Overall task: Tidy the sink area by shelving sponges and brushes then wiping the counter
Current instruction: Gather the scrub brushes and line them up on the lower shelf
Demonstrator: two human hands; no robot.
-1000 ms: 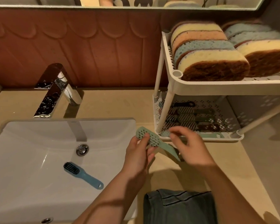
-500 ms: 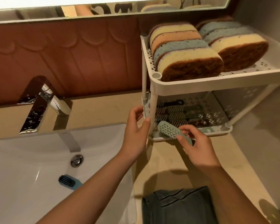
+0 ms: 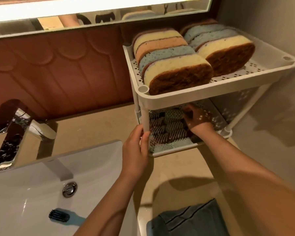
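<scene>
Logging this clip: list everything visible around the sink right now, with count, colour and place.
counter: one, beige, along the wall
sink: one, white, lower left
rack: one, white, two tiers, on counter right of sink
sponges: at least seven, yellow, orange and blue with brown scouring sides, two rows on upper tier
brushes: several, striped dark and teal, lower tier
dotted brush: one, pale green, lower tier, towards the back
sink brush: one, blue with dark bristles, in basin
drain stopper: one, chrome, in basin
faucet: one, chrome, behind sink
cloth: one, grey-blue, bottom edge
mirror: one, top
left hand: grips rack's front post
right hand: inside lower tier, at dotted brush; grip unclear
</scene>
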